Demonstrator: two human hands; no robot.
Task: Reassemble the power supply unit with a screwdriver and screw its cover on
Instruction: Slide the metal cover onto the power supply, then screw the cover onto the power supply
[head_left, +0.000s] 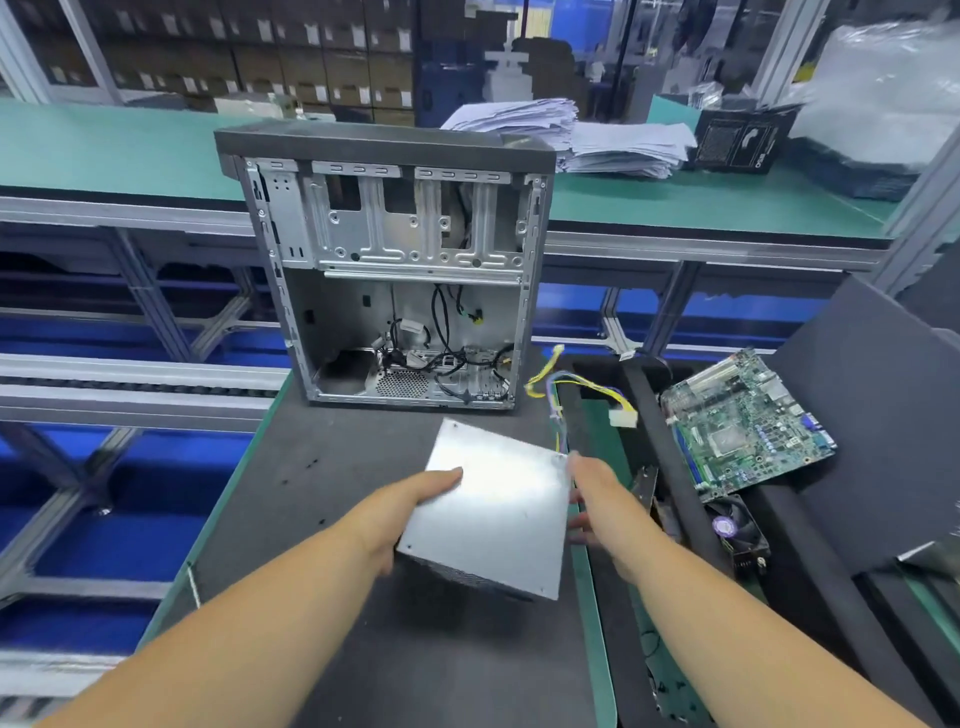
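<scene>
The power supply unit (493, 512), a silver metal box, is held above the dark mat between both hands, its flat side facing up and tilted. My left hand (400, 514) grips its left edge, thumb on top. My right hand (597, 499) grips its right edge, fingers curled under. Its yellow, purple and blue cable bundle (566, 387) with a white connector trails off to the right behind it. No screwdriver is in view.
An open computer case (395, 270) stands upright just behind on the dark mat (322, 483). A green motherboard (743, 421) and a cooler fan (740, 530) lie on black foam to the right. Paper stacks (571, 135) sit on the far green bench.
</scene>
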